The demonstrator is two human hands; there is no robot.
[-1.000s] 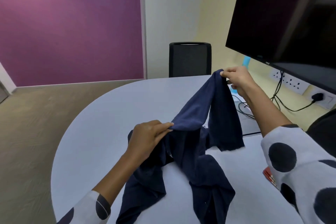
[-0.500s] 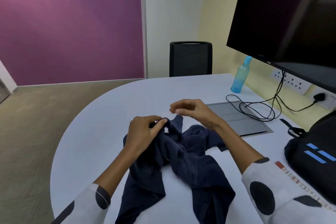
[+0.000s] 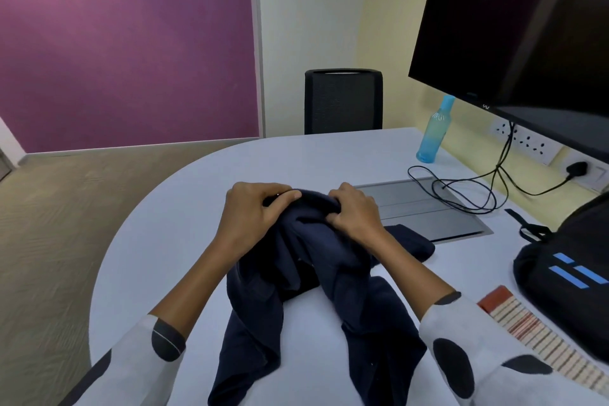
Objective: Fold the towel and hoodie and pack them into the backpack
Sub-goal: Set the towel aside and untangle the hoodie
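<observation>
your left hand (image 3: 253, 212) and your right hand (image 3: 354, 212) are both clenched on the top edge of the navy hoodie (image 3: 316, 290), fingers curled into the cloth, the two hands close together with a short ridge of fabric bunched between them. the hoodie is raised a little at that edge and hangs down from your grip, crumpled and unfolded, with two long dark parts trailing toward you across the table (image 3: 171, 224) and reaching its near edge. one more dark part of the hoodie lies flat on the table just to the right of your right wrist, touching the near edge of the grey panel (image 3: 428, 208) set in the tabletop.

taking the hoodie as the landmark: the black backpack (image 3: 570, 277) with blue stripes sits on the table well to the right of it, at the frame's edge, and whether it is open cannot be told. the striped towel (image 3: 527, 333), red and pale, lies to the right of the hoodie and nearer to you, against the near side of the backpack. beyond the hoodie and to the right, black cables (image 3: 461, 188) coil on the grey panel, and farther back stands a blue bottle (image 3: 435, 130) under the dark monitor (image 3: 527, 26). straight beyond the hoodie, past the far table edge, stands a black chair (image 3: 342, 102).
</observation>
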